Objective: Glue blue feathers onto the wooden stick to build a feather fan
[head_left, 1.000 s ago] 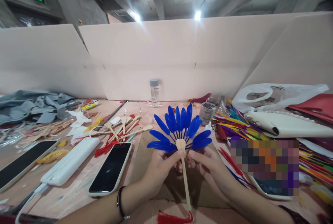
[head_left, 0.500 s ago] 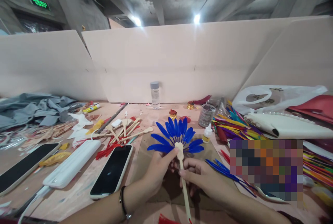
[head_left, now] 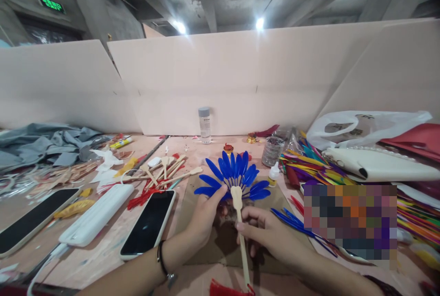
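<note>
A feather fan of blue feathers (head_left: 237, 167) spreads out above a pale wooden handle (head_left: 244, 259). The feather quills meet at the handle's rounded head. My right hand (head_left: 263, 232) is closed around the handle just below this head, thumb in front. At the fan's left side, my left hand (head_left: 208, 218) has its thumb against the lower feathers; its other fingers are partly hidden behind. From the handle's bottom end hangs a red tassel (head_left: 227, 288). Under the hands lies a brown board (head_left: 192, 250). Loose blue feathers (head_left: 292, 222) rest to the right of my right hand.
A small glue bottle (head_left: 274, 174) stands behind the board's right side. Several wooden handles (head_left: 168, 170) lie at left, behind a phone (head_left: 147, 225) and a white power bank (head_left: 96, 213). Multicoloured feathers (head_left: 314, 167) and a white bag (head_left: 381, 163) crowd the right. A clear bottle (head_left: 205, 126) stands at the back.
My left thumb has shifted off the handle's head, up and left onto the feather bases. My right hand keeps its hold on the handle. More of the red tassel shows.
</note>
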